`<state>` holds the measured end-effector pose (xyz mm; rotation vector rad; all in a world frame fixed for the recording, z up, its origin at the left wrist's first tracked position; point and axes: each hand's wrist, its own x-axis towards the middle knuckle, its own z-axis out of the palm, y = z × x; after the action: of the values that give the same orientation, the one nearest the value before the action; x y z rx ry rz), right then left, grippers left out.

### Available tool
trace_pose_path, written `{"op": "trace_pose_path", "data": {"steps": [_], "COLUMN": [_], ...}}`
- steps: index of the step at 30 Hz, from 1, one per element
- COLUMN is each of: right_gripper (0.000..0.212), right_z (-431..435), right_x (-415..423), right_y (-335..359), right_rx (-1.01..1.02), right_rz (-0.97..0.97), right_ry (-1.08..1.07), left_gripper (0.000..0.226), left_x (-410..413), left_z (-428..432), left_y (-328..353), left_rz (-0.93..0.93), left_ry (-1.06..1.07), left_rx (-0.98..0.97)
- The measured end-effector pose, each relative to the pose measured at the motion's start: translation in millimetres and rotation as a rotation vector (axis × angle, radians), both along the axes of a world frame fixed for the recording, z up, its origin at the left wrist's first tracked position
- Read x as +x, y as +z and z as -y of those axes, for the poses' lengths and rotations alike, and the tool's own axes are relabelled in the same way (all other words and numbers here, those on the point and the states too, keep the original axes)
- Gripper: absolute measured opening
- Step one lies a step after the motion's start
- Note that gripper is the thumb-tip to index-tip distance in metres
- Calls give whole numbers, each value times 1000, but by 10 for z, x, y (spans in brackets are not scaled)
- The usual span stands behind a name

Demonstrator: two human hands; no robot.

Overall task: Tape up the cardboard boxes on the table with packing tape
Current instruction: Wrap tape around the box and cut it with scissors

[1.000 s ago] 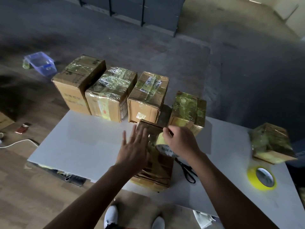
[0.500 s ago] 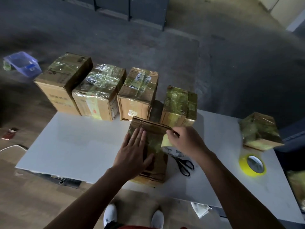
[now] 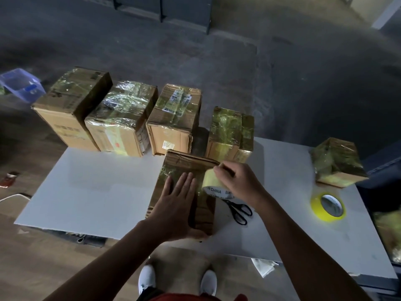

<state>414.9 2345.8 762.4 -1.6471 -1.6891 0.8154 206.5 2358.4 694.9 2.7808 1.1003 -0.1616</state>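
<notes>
On the box [image 3: 184, 170] — left hand [image 3: 175, 205] flat, right hand [image 3: 238, 181] gripping tape roll [image 3: 211, 184].

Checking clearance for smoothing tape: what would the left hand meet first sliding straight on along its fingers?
The left hand would pass the far edge of the box, then probably enter the gap beside the yellow-wrapped box; depth is unclear.

Dim room: grey floor [image 3: 217, 61] beyond, wooden boards [image 3: 32, 268] nearer, dark cabinets [image 3: 162, 9] behind.
</notes>
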Motion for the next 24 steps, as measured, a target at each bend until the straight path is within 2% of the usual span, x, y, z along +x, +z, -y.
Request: {"op": "trace_pose_path", "data": {"steps": [2, 6, 10, 14, 18, 21, 24], "right_gripper": [33, 45, 46, 43, 40, 40, 43], "right_z": [23, 92, 173, 152, 106, 66, 79], "right_x": [42, 231, 366, 376, 282, 208, 220], "right_y": [8, -24, -207, -476, -665, -702, -715], "right_rx": [-18, 46, 8, -93, -128, -144, -137], "right_rz": [11, 252, 349, 356, 348, 413, 412], "right_ry": [-22, -39, -64, -65, -107, -77, -82], "left_gripper": [137, 137, 138, 133, 111, 93, 90], "left_x": [11, 8, 4, 10, 40, 264, 627], "left_z": [9, -1, -10, -13, -33, 75, 250], "left_y": [-5, 3, -15, 11, 120, 194, 211], "left_rz": [6, 30, 24, 9, 13, -2, -75], "left_ry": [14, 27, 27, 13, -3, 137, 314], "left_rx": [-8, -21, -29, -52, -89, -72, -97]}}
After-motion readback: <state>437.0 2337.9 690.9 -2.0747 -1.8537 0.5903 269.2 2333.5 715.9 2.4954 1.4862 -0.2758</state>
